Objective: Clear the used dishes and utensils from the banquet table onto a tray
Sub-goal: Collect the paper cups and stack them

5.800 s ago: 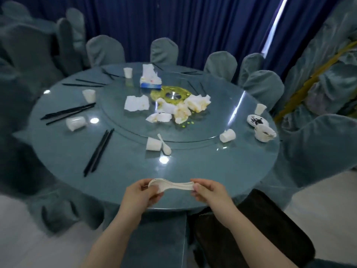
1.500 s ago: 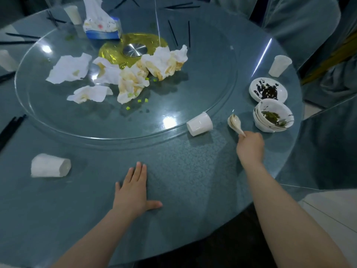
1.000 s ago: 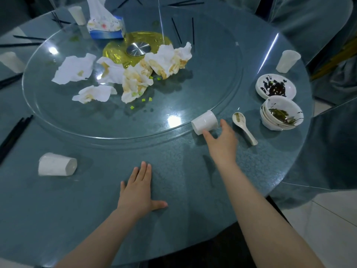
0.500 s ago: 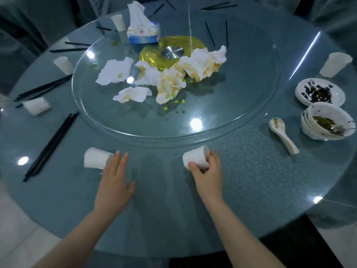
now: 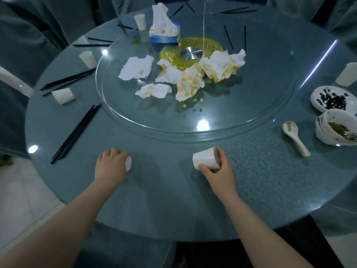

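1. While both hands work near the front edge of the round table [image 5: 173,200], the right hand [image 5: 220,173] grips a white cup [image 5: 205,159] lying on its side, thumb under it and fingers curled over its far end.
2. The left hand [image 5: 111,167] is curled over a second white cup [image 5: 128,163], of which only the round end shows past the fingers.
3. A white spoon [image 5: 294,138] lies on the table to the right, just beside a stack of dirty bowls [image 5: 336,130].
4. Behind the bowls sits a small plate [image 5: 328,99] with dark scraps, and farther back stands another cup [image 5: 346,74].
5. On the left lie black chopsticks [image 5: 76,132], with a tipped cup [image 5: 62,95] and more chopsticks [image 5: 65,81] behind them.
6. An upright cup [image 5: 87,59] stands near the left rim of the glass turntable [image 5: 212,120], and one more cup [image 5: 140,21] stands at the far side.
7. Stained crumpled napkins [image 5: 188,82] lie on the turntable, near a tissue box [image 5: 164,31] and a yellow hub [image 5: 193,53].
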